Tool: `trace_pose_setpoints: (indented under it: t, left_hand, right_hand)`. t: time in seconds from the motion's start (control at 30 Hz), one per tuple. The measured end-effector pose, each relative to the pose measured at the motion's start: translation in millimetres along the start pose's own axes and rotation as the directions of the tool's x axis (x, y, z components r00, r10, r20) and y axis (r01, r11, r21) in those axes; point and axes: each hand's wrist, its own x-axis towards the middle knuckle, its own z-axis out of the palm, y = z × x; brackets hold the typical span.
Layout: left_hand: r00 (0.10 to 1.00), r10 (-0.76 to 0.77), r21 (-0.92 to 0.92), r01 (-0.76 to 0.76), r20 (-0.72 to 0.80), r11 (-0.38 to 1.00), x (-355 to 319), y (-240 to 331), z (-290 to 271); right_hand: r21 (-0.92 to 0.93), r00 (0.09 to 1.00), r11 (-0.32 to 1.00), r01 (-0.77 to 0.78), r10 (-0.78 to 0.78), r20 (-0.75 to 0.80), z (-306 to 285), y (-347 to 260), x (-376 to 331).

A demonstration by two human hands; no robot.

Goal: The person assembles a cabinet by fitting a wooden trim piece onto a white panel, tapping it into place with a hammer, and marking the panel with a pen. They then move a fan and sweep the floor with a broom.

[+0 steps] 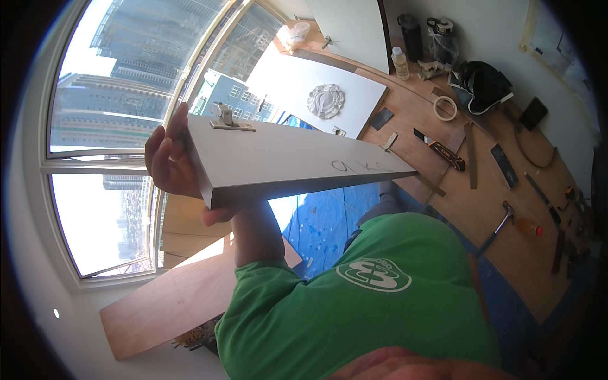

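Observation:
A long white cabinet door panel (285, 155) with a dark edge slants across the middle of the view. Its near end is at the left, gripped by my left hand (174, 164), whose fingers wrap round that end. A metal hinge (229, 121) sits on the panel close to my fingers, and a second small hinge (389, 142) shows by the far end. Dark pen marks run over the white face. The far end reaches over the edge of a plywood worktop (437, 158); whether it rests there I cannot tell. My right hand is out of view.
On the worktop lie a utility knife (440, 150), a tape roll (444, 108), a hammer (497, 228), a phone (534, 113) and bottles (399, 63). Another white panel (304, 82) bears a crumpled disc (326, 101). Blue sheeting (329, 212) covers the floor; a wooden board (171, 291) leans left.

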Motion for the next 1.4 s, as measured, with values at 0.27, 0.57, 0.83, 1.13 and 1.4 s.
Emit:
trace_pose_setpoints:
  t: [0.27, 0.57, 0.83, 1.13, 1.4]
  left_hand:
    - [1.0, 0.016, 0.088, -0.016, 0.002, 0.996, 0, -19, 11]
    - [0.99, 0.049, 0.129, -0.067, 0.135, 0.989, 4, -49, 3]
    - [0.997, -0.037, 0.195, 0.024, 0.061, 0.98, 4, -45, 34]
    - [0.99, 0.048, 0.397, -0.098, 0.134, 0.913, 15, -30, 73]
    - [0.983, 0.113, 0.297, -0.153, 0.147, 0.943, 22, -34, 80]
  right_hand:
    - [0.069, 0.998, 0.996, -0.057, 0.058, -0.007, 2, -2, -27]
    - [0.638, 0.935, 0.736, -0.225, -0.021, 0.354, -2, -62, -115]
    - [0.758, 0.991, 0.646, -0.087, 0.13, 0.002, -186, -175, -169]
    - [0.509, 0.666, 0.546, 0.665, -0.128, -0.735, -344, -285, -216]
    - [0.491, 0.62, 0.515, 0.703, -0.105, -0.777, -349, -292, -223]
